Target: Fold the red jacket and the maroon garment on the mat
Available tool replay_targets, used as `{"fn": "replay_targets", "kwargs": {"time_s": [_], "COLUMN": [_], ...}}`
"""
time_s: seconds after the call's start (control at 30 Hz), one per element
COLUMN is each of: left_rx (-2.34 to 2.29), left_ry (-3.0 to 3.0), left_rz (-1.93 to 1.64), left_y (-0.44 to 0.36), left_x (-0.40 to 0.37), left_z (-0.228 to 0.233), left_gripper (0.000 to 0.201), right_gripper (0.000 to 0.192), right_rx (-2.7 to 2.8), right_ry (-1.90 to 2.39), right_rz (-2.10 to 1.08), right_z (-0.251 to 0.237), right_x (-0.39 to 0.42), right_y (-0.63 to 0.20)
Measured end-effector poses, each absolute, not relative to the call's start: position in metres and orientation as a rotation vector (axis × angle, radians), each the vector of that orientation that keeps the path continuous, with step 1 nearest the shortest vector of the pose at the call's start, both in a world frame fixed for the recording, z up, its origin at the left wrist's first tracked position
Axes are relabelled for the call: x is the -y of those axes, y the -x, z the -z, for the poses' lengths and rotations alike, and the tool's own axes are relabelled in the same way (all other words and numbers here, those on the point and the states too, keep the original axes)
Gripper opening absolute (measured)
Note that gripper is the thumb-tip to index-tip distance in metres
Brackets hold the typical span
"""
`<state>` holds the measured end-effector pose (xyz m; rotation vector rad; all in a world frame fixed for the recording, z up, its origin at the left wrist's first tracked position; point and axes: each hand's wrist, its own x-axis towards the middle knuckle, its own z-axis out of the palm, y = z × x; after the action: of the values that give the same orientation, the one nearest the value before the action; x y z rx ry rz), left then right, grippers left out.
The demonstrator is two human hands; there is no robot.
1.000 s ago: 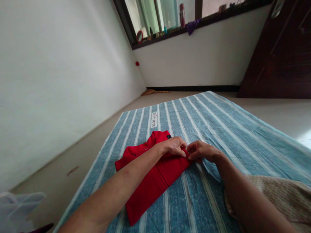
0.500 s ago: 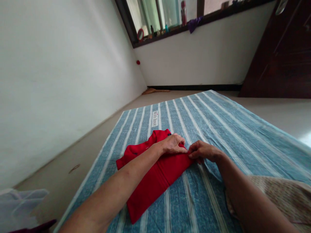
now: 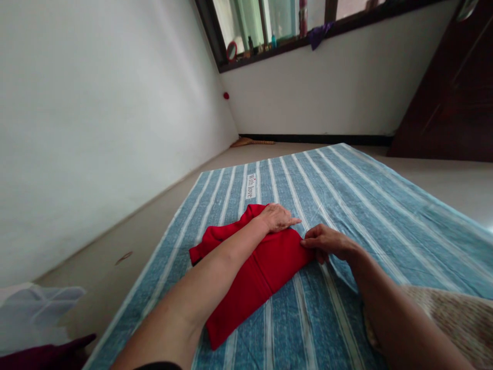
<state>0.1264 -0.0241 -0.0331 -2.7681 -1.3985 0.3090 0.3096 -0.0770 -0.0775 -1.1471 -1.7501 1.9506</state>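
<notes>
A folded red garment (image 3: 265, 267) lies on a blue-and-white striped sheet (image 3: 346, 205) spread over the floor, and everything here is placed from that garment. The left hand (image 3: 278, 218) rests palm down on the garment's far end, its fingers (image 3: 293, 222) stretched out flat and close together, pressing the cloth rather than gripping it. The left forearm lies along the garment's length toward the camera. The right hand (image 3: 327, 242) sits at the garment's right edge, touching it, with its fingers curled and pinched on the red hem there. Just beyond the garment, a small white label (image 3: 250, 186) with writing is printed on the sheet. To the right of the garment, near the camera, a beige patterned cloth (image 3: 454, 318) covers the person's leg. Left of the garment, past the sheet's edge, bare floor (image 3: 127, 241) runs to a white wall (image 3: 96, 128), and a pale plastic bag (image 3: 34, 308) lies in the near left corner. Far beyond the garment, a window sill (image 3: 288, 43) carries small bottles, and a dark wooden door (image 3: 454, 92) stands to the right.
</notes>
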Motion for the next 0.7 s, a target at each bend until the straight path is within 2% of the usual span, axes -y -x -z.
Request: {"fn": "replay_targets", "kwargs": {"time_s": [0.3, 0.6, 0.7], "left_rx": [1.518, 1.638, 1.690], "left_ry": [2.725, 2.769, 2.797], "left_rz": [-0.260, -0.154, -0.118], "left_y": [-0.121, -0.117, -0.118], "left_x": [0.012, 0.009, 0.007], "left_z": [0.044, 0.045, 0.045], "left_gripper": [0.048, 0.037, 0.026], "right_gripper": [0.038, 0.042, 0.042], "right_rx": [1.739, 1.755, 1.787], "right_ry": [1.192, 1.263, 1.292], "right_rz": [-1.964, -1.847, -1.795], "right_z": [0.077, 0.071, 0.073], "right_x": [0.076, 0.080, 0.082], "right_y": [-0.310, -0.306, -0.302]}}
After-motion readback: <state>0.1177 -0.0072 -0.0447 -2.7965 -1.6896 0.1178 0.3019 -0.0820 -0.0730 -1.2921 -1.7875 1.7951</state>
